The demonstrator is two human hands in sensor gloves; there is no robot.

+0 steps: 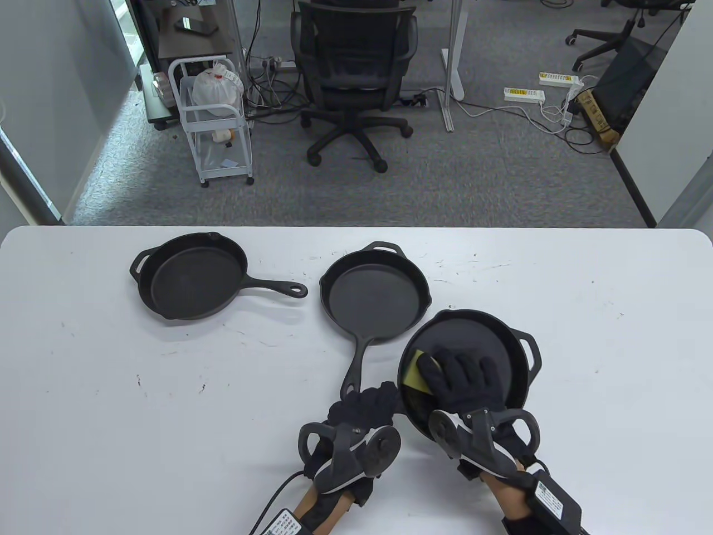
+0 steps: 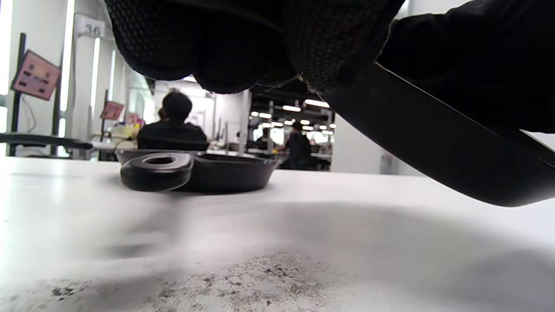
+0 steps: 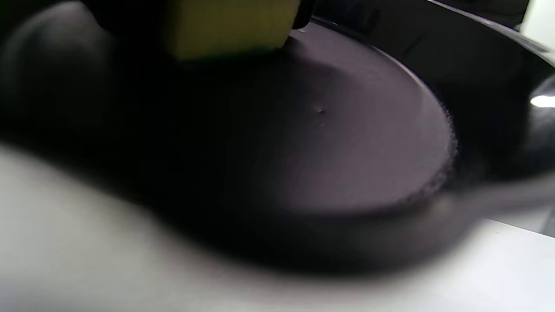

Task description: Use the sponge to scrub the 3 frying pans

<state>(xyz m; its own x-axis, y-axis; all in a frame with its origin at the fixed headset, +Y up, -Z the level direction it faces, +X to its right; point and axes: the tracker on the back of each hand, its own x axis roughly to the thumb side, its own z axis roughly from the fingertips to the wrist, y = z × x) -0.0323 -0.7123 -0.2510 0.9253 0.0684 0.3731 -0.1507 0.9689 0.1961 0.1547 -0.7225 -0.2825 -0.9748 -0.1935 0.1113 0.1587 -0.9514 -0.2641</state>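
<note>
Three black cast-iron frying pans sit on the white table [image 1: 111, 390]. The right pan [image 1: 490, 345], at about 5 o'clock from the table's middle, holds a yellow sponge [image 1: 416, 374] against the left part of its floor. The right hand [image 1: 465, 379] lies on top of the sponge with its fingers spread flat, pressing it down. This pan is tilted, its near edge raised off the table; its small loop handle points to 3 o'clock. The left hand [image 1: 370, 404] curls around the pan's long handle at the pan's 8 o'clock side.

The middle pan [image 1: 374, 298] holds nothing; its long handle runs toward 7 o'clock, ending just beside the left hand, and its loop handle points to 12 o'clock. The left pan [image 1: 189, 276] also holds nothing; its long handle points to 3 o'clock.

In the right wrist view the right pan's floor [image 3: 347, 130] looks matte and dark grey, with the sponge [image 3: 230, 26] at the top edge.
</note>
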